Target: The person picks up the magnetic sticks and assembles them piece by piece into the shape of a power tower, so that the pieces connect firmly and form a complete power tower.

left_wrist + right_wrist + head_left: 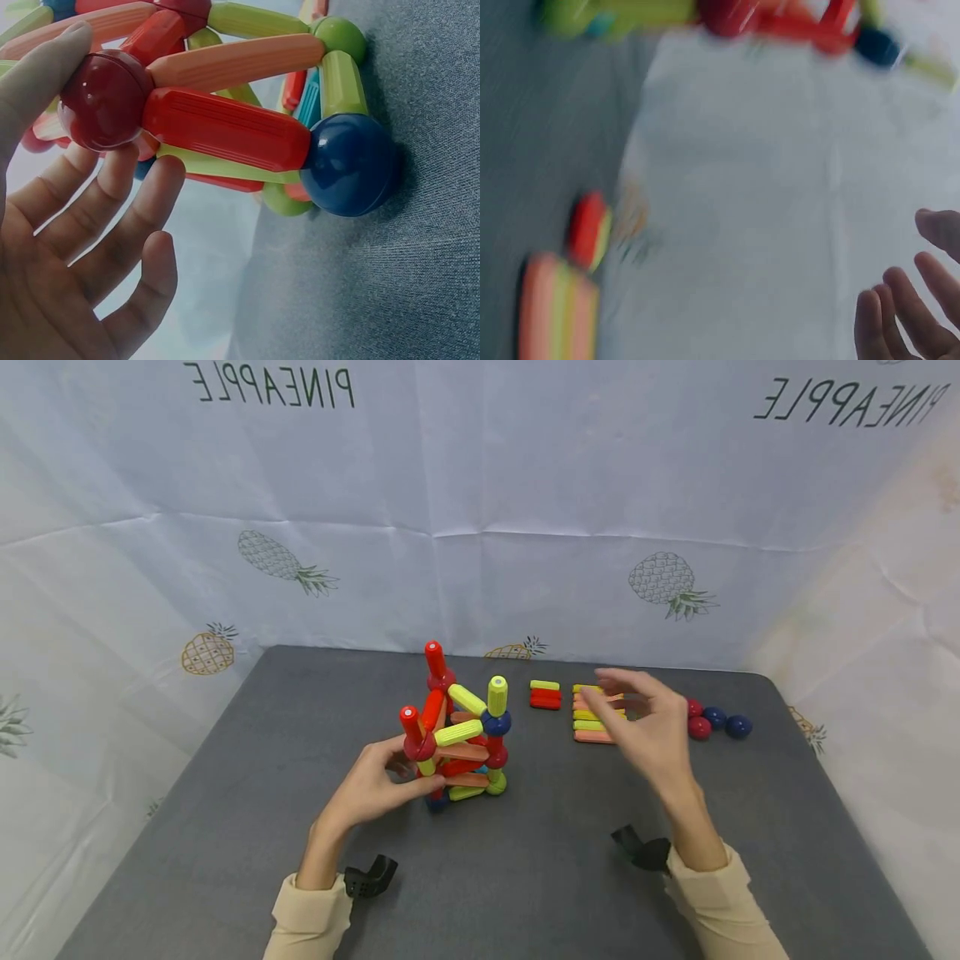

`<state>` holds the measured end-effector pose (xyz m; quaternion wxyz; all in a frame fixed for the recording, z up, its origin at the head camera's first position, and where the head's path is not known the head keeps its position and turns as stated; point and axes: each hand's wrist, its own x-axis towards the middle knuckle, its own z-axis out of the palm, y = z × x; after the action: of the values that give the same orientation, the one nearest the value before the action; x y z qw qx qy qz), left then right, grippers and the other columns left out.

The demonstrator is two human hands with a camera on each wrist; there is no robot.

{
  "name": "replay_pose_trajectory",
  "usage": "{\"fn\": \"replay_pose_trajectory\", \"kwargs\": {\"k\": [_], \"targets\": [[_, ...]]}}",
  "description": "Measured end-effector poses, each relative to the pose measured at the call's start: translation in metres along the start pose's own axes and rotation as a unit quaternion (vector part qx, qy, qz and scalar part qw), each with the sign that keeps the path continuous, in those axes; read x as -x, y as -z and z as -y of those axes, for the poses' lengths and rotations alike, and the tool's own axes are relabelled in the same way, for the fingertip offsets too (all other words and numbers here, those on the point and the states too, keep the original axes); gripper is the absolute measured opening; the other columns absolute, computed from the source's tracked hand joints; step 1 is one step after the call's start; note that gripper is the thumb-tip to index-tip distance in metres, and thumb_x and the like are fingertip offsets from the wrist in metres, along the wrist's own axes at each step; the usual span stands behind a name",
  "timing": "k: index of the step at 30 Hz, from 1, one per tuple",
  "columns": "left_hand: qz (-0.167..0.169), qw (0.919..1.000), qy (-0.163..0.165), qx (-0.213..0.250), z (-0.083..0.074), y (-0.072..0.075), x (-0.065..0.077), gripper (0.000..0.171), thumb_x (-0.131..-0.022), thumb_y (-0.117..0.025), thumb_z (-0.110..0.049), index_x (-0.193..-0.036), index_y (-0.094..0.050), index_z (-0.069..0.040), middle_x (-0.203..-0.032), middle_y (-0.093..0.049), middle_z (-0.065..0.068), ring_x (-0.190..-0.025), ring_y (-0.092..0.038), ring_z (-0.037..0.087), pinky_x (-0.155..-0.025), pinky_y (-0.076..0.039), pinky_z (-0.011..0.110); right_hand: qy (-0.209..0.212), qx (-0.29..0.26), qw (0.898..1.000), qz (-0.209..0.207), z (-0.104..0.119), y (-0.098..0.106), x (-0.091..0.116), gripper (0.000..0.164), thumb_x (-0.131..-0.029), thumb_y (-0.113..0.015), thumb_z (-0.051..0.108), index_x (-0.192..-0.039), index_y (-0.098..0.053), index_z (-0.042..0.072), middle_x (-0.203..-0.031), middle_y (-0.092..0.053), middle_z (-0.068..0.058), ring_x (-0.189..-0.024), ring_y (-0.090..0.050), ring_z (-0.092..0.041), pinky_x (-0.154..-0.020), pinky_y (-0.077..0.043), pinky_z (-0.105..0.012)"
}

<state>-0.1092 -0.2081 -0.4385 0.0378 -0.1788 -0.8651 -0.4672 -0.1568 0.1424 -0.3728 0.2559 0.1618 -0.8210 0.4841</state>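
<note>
A tower of toy sticks and balls [461,752] stands on the dark table, in red, yellow-green, orange and blue. Three sticks point upward from its top balls. My left hand [371,785] grips its near left side. In the left wrist view the thumb lies along a dark red ball [105,101], with fingertips behind it. A red stick [229,129] runs from that ball to a blue ball [351,165] at the table surface. My right hand [648,727] hovers with parted fingers over a row of loose sticks [595,737] and holds nothing.
A smaller stack of red and yellow-green sticks [545,702] lies between the tower and the row. Loose red and blue balls [738,727] sit at the table's right. Behind the table [525,877] hangs a white cloth [480,460] with pineapple prints.
</note>
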Motion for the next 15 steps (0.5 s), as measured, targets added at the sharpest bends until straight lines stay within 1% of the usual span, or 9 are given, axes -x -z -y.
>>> {"fn": "replay_pose_trajectory", "kwargs": {"k": [2, 3, 4, 5, 6, 7, 9, 11, 15], "targets": [[-0.002, 1.0, 0.0, -0.003, 0.001, 0.0, 0.0, 0.031, -0.084, -0.085, -0.024, -0.111, -0.072, -0.018, -0.099, -0.074, -0.001, -0.083, -0.063, 0.007, -0.074, -0.059, 0.034, -0.023, 0.068, 0.997, -0.009, -0.032, 0.015, -0.008, 0.033, -0.088, -0.08, 0.009, -0.119, -0.073, 0.001, -0.112, -0.072, -0.022, -0.097, -0.069, -0.02, -0.081, -0.06, -0.028], [-0.002, 1.0, 0.0, -0.002, 0.001, 0.0, 0.001, 0.031, -0.084, -0.085, -0.024, -0.111, -0.072, -0.018, -0.099, -0.074, -0.002, -0.083, -0.063, 0.007, -0.074, -0.059, 0.034, -0.036, 0.106, 0.994, -0.008, -0.049, 0.022, -0.012, 0.035, -0.089, -0.078, 0.011, -0.122, -0.072, 0.0, -0.116, -0.071, -0.025, -0.101, -0.068, -0.028, -0.086, -0.059, -0.036], [-0.002, 1.0, 0.002, -0.004, 0.001, -0.001, 0.001, 0.031, -0.083, -0.085, -0.024, -0.111, -0.072, -0.019, -0.1, -0.075, -0.002, -0.083, -0.063, 0.007, -0.074, -0.059, 0.033, -0.05, 0.14, 0.989, -0.003, -0.065, 0.03, -0.014, 0.037, -0.091, -0.077, 0.012, -0.124, -0.07, -0.002, -0.119, -0.068, -0.028, -0.104, -0.065, -0.037, -0.091, -0.056, -0.046], [-0.002, 1.0, 0.002, -0.004, 0.001, -0.001, 0.001, 0.031, -0.083, -0.086, -0.024, -0.111, -0.072, -0.019, -0.1, -0.075, -0.003, -0.083, -0.064, 0.007, -0.074, -0.059, 0.033, -0.066, 0.17, 0.983, 0.003, -0.08, 0.037, -0.015, 0.039, -0.091, -0.075, 0.012, -0.126, -0.068, -0.004, -0.122, -0.066, -0.031, -0.106, -0.063, -0.044, -0.094, -0.052, -0.056], [-0.001, 1.0, 0.003, -0.003, 0.0, -0.001, 0.001, 0.031, -0.083, -0.086, -0.024, -0.111, -0.072, -0.019, -0.1, -0.075, -0.003, -0.083, -0.064, 0.007, -0.074, -0.059, 0.033, -0.084, 0.192, 0.978, 0.01, -0.095, 0.044, -0.015, 0.04, -0.092, -0.074, 0.011, -0.128, -0.067, -0.006, -0.125, -0.063, -0.034, -0.108, -0.059, -0.048, -0.093, -0.047, -0.063], [0.0, 1.0, 0.004, -0.003, 0.0, -0.001, 0.001, 0.031, -0.083, -0.086, -0.024, -0.111, -0.072, -0.019, -0.099, -0.074, -0.004, -0.083, -0.064, 0.007, -0.074, -0.059, 0.033, -0.102, 0.21, 0.972, 0.016, -0.107, 0.05, -0.014, 0.041, -0.092, -0.073, 0.01, -0.129, -0.065, -0.007, -0.127, -0.06, -0.036, -0.109, -0.058, -0.051, -0.093, -0.045, -0.067], [0.002, 1.0, 0.003, -0.001, 0.0, -0.001, 0.001, 0.031, -0.083, -0.085, -0.024, -0.111, -0.072, -0.019, -0.099, -0.074, -0.003, -0.083, -0.063, 0.007, -0.074, -0.059, 0.032, -0.14, 0.231, 0.962, 0.028, -0.128, 0.06, -0.012, 0.041, -0.093, -0.071, 0.01, -0.129, -0.064, -0.009, -0.13, -0.057, -0.039, -0.112, -0.055, -0.055, -0.095, -0.041, -0.071], [0.002, 1.0, 0.003, 0.002, 0.0, -0.001, 0.001, 0.031, -0.084, -0.085, -0.024, -0.11, -0.071, -0.019, -0.099, -0.074, -0.003, -0.083, -0.063, 0.007, -0.074, -0.058, 0.031, -0.174, 0.238, 0.955, 0.039, -0.142, 0.067, -0.008, 0.04, -0.093, -0.071, 0.01, -0.127, -0.065, -0.01, -0.13, -0.057, -0.04, -0.112, -0.056, -0.055, -0.092, -0.045, -0.07], [0.0, 1.0, 0.003, 0.004, 0.003, -0.002, 0.001, 0.03, -0.084, -0.085, -0.023, -0.11, -0.071, -0.017, -0.099, -0.074, -0.002, -0.083, -0.063, 0.008, -0.073, -0.058, 0.03, -0.218, 0.249, 0.941, 0.073, -0.158, 0.071, -0.003, 0.04, -0.093, -0.07, 0.012, -0.125, -0.066, -0.011, -0.128, -0.058, -0.042, -0.116, -0.055, -0.057, -0.095, -0.044, -0.07]]}}
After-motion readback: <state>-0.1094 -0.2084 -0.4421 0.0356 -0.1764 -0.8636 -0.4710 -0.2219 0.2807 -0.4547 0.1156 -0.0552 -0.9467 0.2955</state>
